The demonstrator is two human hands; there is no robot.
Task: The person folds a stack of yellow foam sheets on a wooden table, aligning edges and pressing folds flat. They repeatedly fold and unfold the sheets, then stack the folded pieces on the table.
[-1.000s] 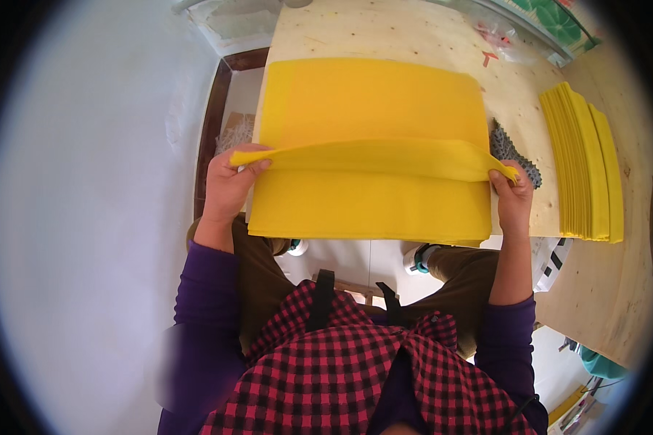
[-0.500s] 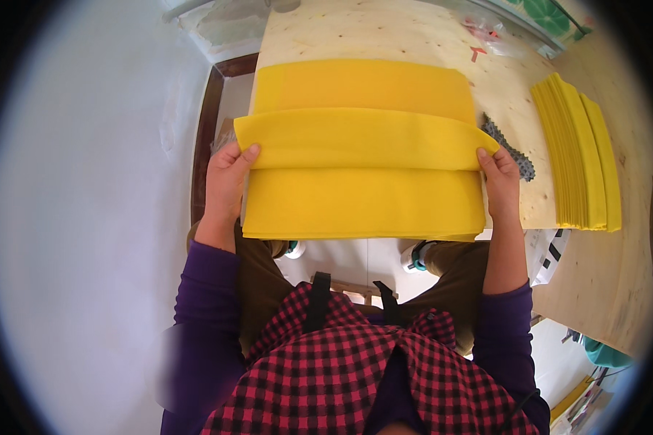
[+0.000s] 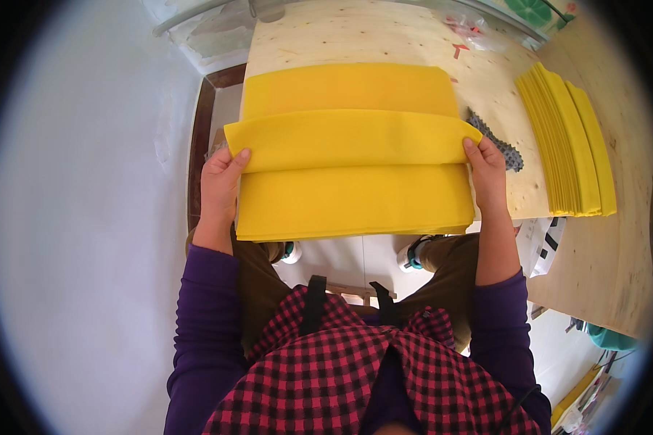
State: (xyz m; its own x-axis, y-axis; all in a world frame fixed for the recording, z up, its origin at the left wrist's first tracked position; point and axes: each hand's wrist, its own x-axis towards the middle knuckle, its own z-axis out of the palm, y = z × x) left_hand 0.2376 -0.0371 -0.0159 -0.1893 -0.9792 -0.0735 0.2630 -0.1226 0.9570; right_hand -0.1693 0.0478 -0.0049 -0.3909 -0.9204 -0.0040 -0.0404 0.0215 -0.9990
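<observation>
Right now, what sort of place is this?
Probably a small craft or sewing workshop: a bare plywood worktable, a yellow fabric sheet in both hands, and a stack of folded yellow pieces.

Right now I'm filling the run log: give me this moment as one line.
left hand: holds fold's left end | right hand: holds right end | yellow cloth: folded, on plywood table | yellow stack: right

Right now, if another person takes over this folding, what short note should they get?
Left hand grips the left end of the raised fold of the yellow cloth; right hand grips its right end.
The cloth lies on the plywood table, its near edge hanging over.
A stack of folded yellow cloths sits at the right.
Done: the fold is lifted. Left: likely lay it flat and finish folding.
</observation>
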